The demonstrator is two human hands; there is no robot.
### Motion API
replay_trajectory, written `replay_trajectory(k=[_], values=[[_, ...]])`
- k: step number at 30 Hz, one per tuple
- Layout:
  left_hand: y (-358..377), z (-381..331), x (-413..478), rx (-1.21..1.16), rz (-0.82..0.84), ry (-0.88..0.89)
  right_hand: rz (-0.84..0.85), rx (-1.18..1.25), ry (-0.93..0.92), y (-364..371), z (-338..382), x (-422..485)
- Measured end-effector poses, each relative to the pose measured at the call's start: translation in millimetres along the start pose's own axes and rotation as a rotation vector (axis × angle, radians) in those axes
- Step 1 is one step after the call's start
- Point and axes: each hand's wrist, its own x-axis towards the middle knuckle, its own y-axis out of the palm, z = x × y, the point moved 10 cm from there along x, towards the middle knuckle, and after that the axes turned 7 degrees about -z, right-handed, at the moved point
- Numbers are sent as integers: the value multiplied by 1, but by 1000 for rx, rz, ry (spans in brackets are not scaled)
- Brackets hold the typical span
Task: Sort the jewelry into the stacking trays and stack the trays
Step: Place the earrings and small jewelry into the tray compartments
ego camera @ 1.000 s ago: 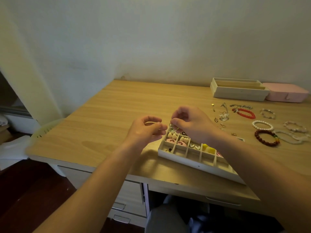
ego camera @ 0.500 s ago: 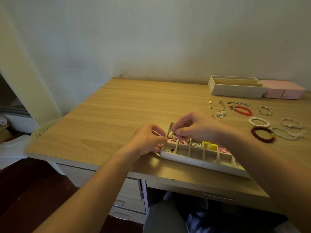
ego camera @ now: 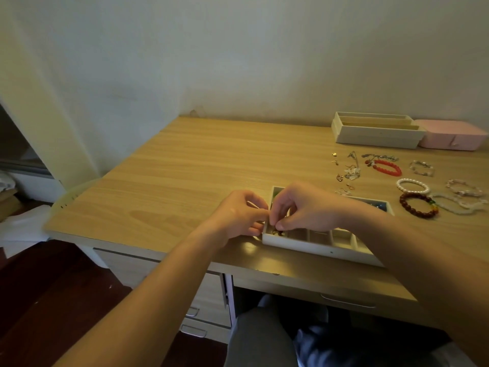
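Right hand (ego camera: pixel 309 207) is pinching a tiny gold trinket (ego camera: pixel 277 232) for the white divided plastic tray (ego camera: pixel 317 246) just below; left hand (ego camera: pixel 238 215)'s hold unclear.

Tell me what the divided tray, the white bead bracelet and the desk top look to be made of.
Divided tray: smooth matt white wall, probably plastic or painted board; the lining is unclear.
White bead bracelet: round glossy beads, pearl-like; real or imitation, I cannot tell.
Desk top: printed-looking wood grain with a slight sheen, likely laminate.
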Motion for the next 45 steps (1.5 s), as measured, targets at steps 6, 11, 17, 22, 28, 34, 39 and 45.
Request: replay_trajectory(k=[6,11,17,22,28,34,39,45], values=[[1,0,-2,-17,19,10,9,4,-19,4,2,0],[2,1,-3,-23,21,3,-42,-66,-22,1,3,0],[2,0,-6,-45,28,0,-111,-248,-38,-1,12,-2],[3,-1,-8,-59,38,-1,-154,-296,-2,-5,14,-5],[0,-1,-9,-51,34,-4,-212,-293,44,-6,12,-7],[-3,2,-10,-81,34,-44,-268,-345,56,-5,14,-11],[-9,1,-16,-121,52,-84,-333,-325,54,-7,17,-13],[-16,-11,-23,-114,82,-66,-389,-298,72,-11,15,-14]])
